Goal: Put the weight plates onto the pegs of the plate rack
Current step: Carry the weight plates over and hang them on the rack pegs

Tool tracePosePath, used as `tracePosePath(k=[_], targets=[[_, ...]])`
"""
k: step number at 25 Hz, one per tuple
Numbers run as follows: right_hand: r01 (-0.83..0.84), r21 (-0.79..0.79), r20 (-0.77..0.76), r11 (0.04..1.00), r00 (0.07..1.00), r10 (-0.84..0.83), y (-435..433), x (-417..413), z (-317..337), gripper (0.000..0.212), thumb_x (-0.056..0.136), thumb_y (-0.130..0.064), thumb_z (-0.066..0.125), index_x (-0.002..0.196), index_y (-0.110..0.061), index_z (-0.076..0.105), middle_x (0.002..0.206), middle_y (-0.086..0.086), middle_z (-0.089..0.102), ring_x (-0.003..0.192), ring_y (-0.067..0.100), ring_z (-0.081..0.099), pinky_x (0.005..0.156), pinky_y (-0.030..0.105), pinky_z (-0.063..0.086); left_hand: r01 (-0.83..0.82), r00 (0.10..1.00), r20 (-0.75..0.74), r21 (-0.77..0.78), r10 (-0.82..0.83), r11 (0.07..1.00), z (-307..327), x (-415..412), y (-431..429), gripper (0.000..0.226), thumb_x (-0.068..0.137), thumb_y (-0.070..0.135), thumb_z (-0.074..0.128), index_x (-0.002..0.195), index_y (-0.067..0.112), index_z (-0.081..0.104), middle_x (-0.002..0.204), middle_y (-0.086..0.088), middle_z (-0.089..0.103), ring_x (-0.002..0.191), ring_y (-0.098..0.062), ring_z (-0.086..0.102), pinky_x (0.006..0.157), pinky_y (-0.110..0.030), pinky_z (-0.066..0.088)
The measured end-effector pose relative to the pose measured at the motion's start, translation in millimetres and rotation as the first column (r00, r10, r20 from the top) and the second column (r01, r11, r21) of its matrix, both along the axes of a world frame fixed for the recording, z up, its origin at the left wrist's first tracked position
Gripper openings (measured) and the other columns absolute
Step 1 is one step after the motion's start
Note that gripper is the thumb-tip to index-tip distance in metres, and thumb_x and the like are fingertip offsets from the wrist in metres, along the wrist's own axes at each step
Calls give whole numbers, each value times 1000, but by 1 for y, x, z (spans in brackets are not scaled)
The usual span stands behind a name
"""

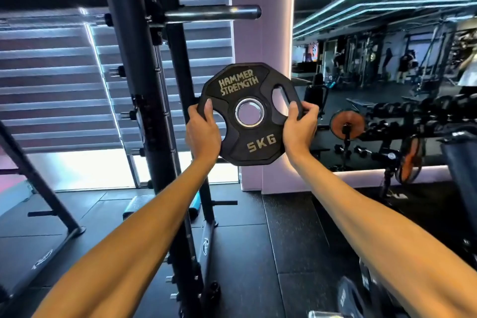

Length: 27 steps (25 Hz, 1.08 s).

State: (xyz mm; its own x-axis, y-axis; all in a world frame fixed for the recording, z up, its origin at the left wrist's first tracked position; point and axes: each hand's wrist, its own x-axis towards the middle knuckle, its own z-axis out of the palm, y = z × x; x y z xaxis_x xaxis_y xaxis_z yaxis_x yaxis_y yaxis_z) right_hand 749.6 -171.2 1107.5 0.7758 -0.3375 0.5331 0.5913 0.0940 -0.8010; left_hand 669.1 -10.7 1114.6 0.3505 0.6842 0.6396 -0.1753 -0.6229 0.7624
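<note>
A black 5 kg weight plate (249, 137) marked "Hammer Strength" is held upright in front of me, its steel-ringed centre hole facing me. My left hand (202, 131) grips its left edge, fingers curled into a handle slot. My right hand (299, 126) grips the right edge beside another slot. A steel peg (211, 13) juts to the right from the black rack upright (178, 64), well above the plate and to its left. A short lower peg (224, 202) sticks out near the floor.
A second black plate (348, 299) lies at the bottom right on the rubber floor. A large mirror (387, 72) on the right shows dumbbell racks and orange plates. A slanted rack leg (38, 181) and a bench pad (139, 205) stand at the left.
</note>
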Motion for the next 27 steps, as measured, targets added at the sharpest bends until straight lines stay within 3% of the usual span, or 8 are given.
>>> tracePosePath(k=[8, 11, 17, 21, 27], targets=[[-78, 38, -16, 996, 997, 79, 40, 172, -1, 22, 99, -20, 55, 114, -4, 50, 103, 6, 59, 93, 17, 56, 73, 7, 43, -148, 989, 3, 22, 148, 989, 1, 154, 26, 47, 102, 47, 38, 123, 8, 55, 111, -10, 70, 98, -30, 66, 80, -39, 50], [-88, 39, 19, 995, 996, 88, 65, 227, -2, 21, 99, -18, 54, 113, -3, 50, 103, 5, 57, 90, 15, 54, 70, 0, 38, -170, 986, 7, 25, 169, 985, -6, 212, 53, 48, 102, 49, 37, 124, 10, 54, 111, -9, 70, 98, -29, 66, 83, -41, 51], [-105, 37, 83, 994, 991, 102, 139, 339, -4, 18, 98, -15, 55, 112, -3, 52, 102, 7, 58, 86, 14, 54, 68, -1, 37, -173, 982, 81, 20, 171, 985, -18, 328, 133, 45, 102, 50, 36, 120, 14, 55, 104, -7, 71, 93, -28, 67, 73, -31, 46], [-130, 12, 80, 991, 988, 129, 185, 406, -4, 17, 98, -17, 56, 111, -6, 52, 103, 8, 60, 87, 16, 57, 69, 1, 41, -225, 972, 68, -2, 225, 974, -22, 393, 178, 44, 101, 53, 34, 119, 17, 53, 99, -6, 72, 90, -29, 68, 76, -38, 53], [-157, 28, 54, 987, 986, 156, 242, 495, -25, 20, 100, -12, 52, 113, 2, 51, 100, 10, 58, 84, 15, 55, 67, 0, 41, -279, 960, 39, 33, 278, 960, -32, 467, 222, 41, 101, 53, 35, 118, 20, 51, 96, -5, 73, 88, -31, 68, 72, -36, 47]])
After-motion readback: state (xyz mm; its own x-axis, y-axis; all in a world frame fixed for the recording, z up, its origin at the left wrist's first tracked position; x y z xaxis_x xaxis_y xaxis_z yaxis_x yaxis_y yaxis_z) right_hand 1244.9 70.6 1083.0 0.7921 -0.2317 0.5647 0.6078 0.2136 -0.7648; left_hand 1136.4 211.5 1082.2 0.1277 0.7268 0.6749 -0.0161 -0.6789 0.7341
